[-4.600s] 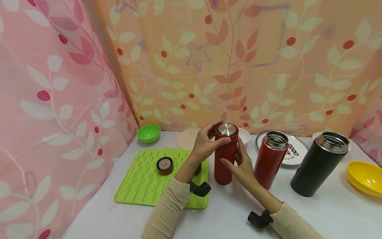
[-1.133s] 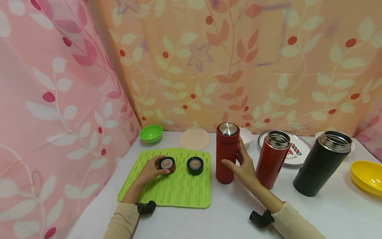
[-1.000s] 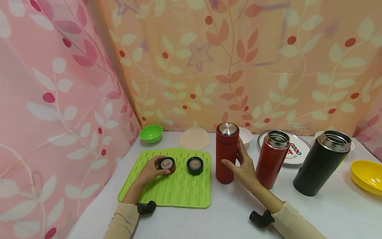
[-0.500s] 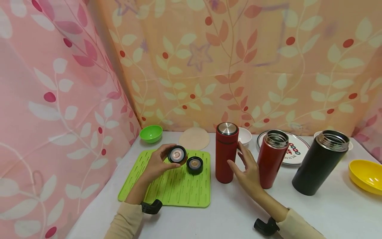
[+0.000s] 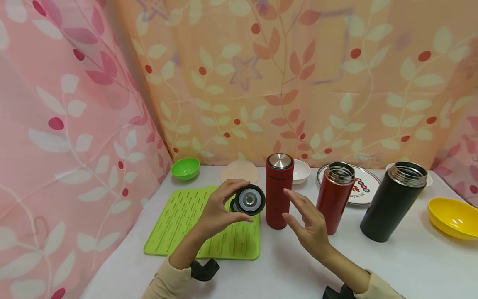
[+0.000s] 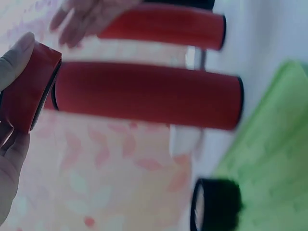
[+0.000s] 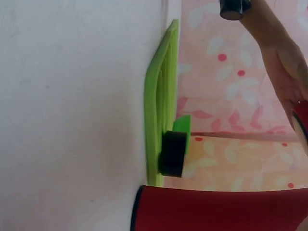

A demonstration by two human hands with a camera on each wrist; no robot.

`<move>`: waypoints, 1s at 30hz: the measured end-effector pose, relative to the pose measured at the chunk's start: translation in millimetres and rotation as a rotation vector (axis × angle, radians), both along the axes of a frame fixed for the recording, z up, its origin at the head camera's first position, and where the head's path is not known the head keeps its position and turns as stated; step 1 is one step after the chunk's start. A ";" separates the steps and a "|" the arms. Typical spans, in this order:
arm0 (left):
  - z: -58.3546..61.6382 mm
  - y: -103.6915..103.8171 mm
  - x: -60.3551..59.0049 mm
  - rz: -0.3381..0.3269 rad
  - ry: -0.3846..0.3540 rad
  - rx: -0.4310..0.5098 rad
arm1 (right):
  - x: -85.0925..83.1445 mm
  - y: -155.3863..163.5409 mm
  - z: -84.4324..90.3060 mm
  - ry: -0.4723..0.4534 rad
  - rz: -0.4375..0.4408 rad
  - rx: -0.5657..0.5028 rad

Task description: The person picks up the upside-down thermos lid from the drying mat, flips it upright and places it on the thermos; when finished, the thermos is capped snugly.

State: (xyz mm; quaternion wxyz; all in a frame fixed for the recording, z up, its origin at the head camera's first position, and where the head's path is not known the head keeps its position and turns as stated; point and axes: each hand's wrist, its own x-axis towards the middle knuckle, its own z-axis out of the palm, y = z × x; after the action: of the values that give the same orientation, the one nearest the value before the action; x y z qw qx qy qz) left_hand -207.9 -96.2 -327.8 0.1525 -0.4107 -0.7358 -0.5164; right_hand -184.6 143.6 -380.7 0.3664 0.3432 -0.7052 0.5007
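Note:
My left hand (image 5: 218,209) pinches a red flask lid (image 6: 31,86) between thumb and fingers, raised above the table. Its black-ringed underside with a pale inner disc faces the head camera. Right beside it stands a red flask with its steel-topped lid on (image 5: 279,197). My right hand (image 5: 310,222) holds nothing, thumb and fingers spread, between that flask and a lidless red flask (image 5: 335,201); the left wrist view shows it apart from the lidded one. A black lid (image 7: 173,154) rests on the green ribbed mat (image 5: 175,224), mostly hidden behind the held lid in the head view.
A lidless black flask (image 5: 390,207) stands further right, with a yellow bowl (image 5: 453,218) beyond it. Along the back are a green bowl (image 5: 185,169), a beige disc (image 5: 239,171), a white bowl (image 5: 300,172) and a printed plate (image 5: 367,189). Curtains close off the back and left.
My left hand left the lidded flask, took the red lid from the mat, lifted it and carried it right. My right hand let go of the lidded flask and drew slightly away.

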 end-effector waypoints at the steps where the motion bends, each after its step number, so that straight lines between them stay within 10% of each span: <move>1: 1.0 4.4 1.6 -0.012 0.024 -0.007 | 1.8 0.0 1.9 -0.043 0.041 -0.013; 9: 10.3 32.5 10.5 -0.062 0.175 -0.058 | 10.0 7.7 14.6 -0.407 0.318 -0.167; 21: 9.8 50.2 9.8 -0.091 0.257 -0.080 | 12.4 10.1 17.9 -0.486 0.407 -0.226; 30: 6.3 45.3 5.3 -0.064 0.060 -0.102 | 10.6 10.5 15.8 -0.467 0.348 -0.272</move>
State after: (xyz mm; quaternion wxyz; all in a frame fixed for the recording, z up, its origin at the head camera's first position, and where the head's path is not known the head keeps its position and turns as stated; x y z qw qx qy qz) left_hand -202.6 -51.0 -321.5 0.1366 -0.4566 -0.7428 -0.4703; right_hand -174.0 154.1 -364.8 0.1460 0.2825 -0.6274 0.7108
